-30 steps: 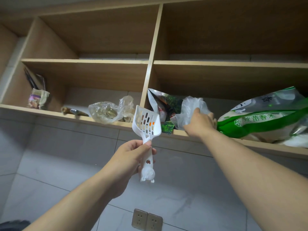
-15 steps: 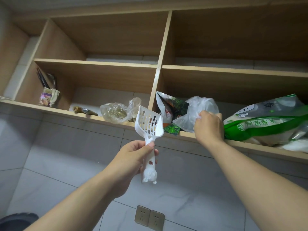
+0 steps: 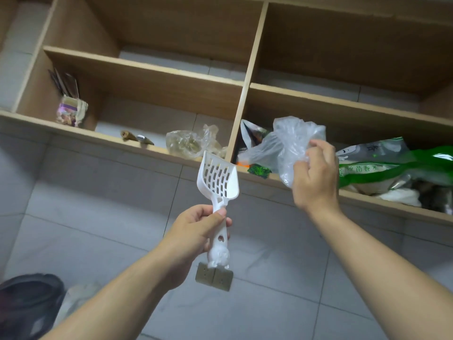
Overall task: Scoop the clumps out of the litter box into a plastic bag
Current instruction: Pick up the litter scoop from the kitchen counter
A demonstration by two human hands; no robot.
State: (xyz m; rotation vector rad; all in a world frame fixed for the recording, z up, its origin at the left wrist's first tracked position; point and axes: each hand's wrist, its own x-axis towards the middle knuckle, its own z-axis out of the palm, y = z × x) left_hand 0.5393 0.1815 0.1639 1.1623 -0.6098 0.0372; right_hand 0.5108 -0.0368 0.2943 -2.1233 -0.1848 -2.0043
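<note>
My left hand [image 3: 196, 231] grips the handle of a white slotted litter scoop [image 3: 218, 177], held upright in front of the tiled wall. My right hand [image 3: 316, 177] pinches a crumpled clear plastic bag [image 3: 286, 143], lifted just off the front of the wooden shelf [image 3: 367, 196]. No litter box is in view.
On the shelf sit a green and white sack [image 3: 382, 165], a dark snack packet [image 3: 252, 136], another clear bag with contents [image 3: 188, 143] and a small paper pouch [image 3: 71, 114]. A wall socket [image 3: 214, 278] is below the scoop. A dark object [image 3: 27, 303] lies at lower left.
My right hand has pulled the clear plastic bag off the shelf and towards me. The view has tilted, and the scoop stays in my left hand.
</note>
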